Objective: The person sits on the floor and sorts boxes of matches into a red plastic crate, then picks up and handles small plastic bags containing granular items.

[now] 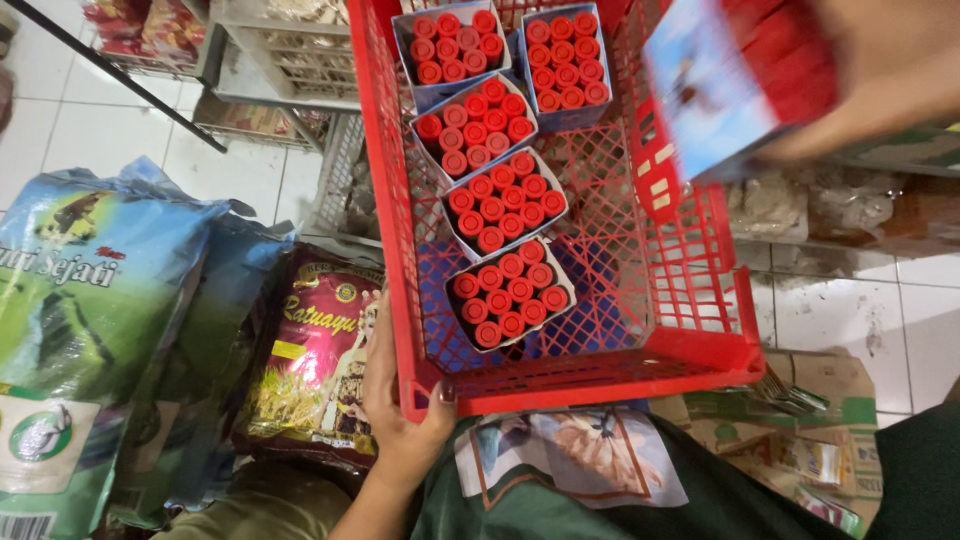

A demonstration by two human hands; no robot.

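A red plastic crate (395, 250) rests in front of me. My left hand (400, 420) grips its near left corner, thumb over the rim. Inside lie several blue boxes (505, 290) packed with red-capped tubes, stacked in a row from near to far. At the upper right my right hand (880, 75), blurred, holds one more blue box of red tubes (730, 80) above the crate's right side.
Large printed sacks (90, 310) and a dark red rice bag (315, 360) lie on the tiled floor at the left. A flattened cardboard box (820, 430) sits at the lower right. White wire shelving (290, 60) stands behind the crate.
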